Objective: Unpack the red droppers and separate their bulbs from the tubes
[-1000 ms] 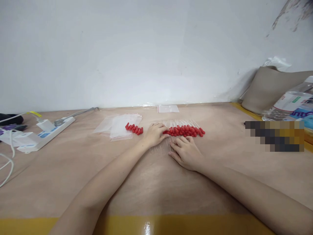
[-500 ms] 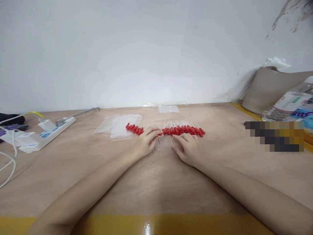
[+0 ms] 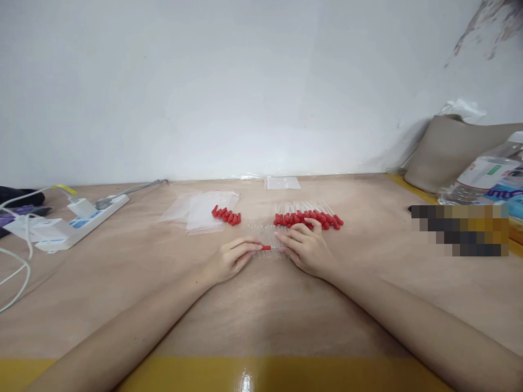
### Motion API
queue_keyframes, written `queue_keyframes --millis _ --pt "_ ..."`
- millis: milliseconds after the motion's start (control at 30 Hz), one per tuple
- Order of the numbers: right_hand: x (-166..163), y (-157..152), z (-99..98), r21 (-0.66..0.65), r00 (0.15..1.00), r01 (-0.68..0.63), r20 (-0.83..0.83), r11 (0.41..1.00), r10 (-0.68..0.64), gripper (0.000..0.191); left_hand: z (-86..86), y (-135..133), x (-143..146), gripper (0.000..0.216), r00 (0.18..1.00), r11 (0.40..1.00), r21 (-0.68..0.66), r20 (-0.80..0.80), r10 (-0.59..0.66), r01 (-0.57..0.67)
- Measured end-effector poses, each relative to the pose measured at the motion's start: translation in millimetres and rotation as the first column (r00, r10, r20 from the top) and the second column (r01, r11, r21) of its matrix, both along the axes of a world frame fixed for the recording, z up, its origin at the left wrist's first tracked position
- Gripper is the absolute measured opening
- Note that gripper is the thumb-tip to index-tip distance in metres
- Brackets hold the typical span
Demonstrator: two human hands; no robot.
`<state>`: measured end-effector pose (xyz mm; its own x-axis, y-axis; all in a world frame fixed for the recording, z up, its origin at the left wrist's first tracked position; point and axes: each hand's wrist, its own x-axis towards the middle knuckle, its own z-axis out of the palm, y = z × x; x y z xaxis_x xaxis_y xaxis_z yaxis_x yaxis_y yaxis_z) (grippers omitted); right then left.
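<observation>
My left hand [image 3: 229, 259] rests on the table and pinches one small red cap [image 3: 266, 247] at its fingertips. My right hand [image 3: 305, 249] lies beside it, fingers on a row of clear tubes [image 3: 267, 235] lying flat on the table. Just beyond my right hand is a pile of red-capped droppers [image 3: 307, 217]. A smaller heap of loose red caps [image 3: 226, 215] lies further left, against a stack of clear zip bags [image 3: 202, 210].
A white power strip [image 3: 77, 223] with plugs and cables sits at the far left. Another small clear bag [image 3: 281, 183] lies near the wall. At the right stand a beige bag [image 3: 453, 147] and a plastic bottle [image 3: 482, 174]. A yellow strip runs along the table's near edge.
My left hand has drawn back from the red-capped pile toward me with a red cap in its fingers. My right hand shifted slightly onto the clear tubes.
</observation>
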<state>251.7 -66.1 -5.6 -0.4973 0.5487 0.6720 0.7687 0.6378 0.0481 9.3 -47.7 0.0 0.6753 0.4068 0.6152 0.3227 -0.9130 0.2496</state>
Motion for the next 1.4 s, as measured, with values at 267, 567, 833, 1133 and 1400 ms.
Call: queue_keyframes --millis 267,567,833,1133,1400 --pt "-4 -2 0.8 -0.012 1.0 0.006 0.003 1.0 -0.006 0.023 3.2 -1 6 0.028 0.999 0.998 0.049 -0.009 0.048 -0.048" --pt "-9 -3 -1.0 0.032 1.0 -0.001 0.003 0.999 0.001 0.021 7.6 4 28 0.017 0.972 0.944 0.251 -0.034 0.232 -0.216" --pt "-11 -6 2.5 0.047 0.999 -0.036 -0.004 0.998 0.036 0.024 10.7 -2 30 0.014 0.963 0.936 0.292 -0.118 0.241 -0.198" --pt "-9 -10 5.7 0.14 0.996 -0.065 0.075 0.988 0.055 0.021 13.9 -4 28 0.016 0.957 0.936 0.316 -0.189 0.221 -0.154" --pt "-1 -10 2.7 0.237 0.977 -0.178 0.161 0.955 0.142 0.02 15.8 -7 27 0.025 0.941 0.959 0.254 -0.279 0.194 -0.123"
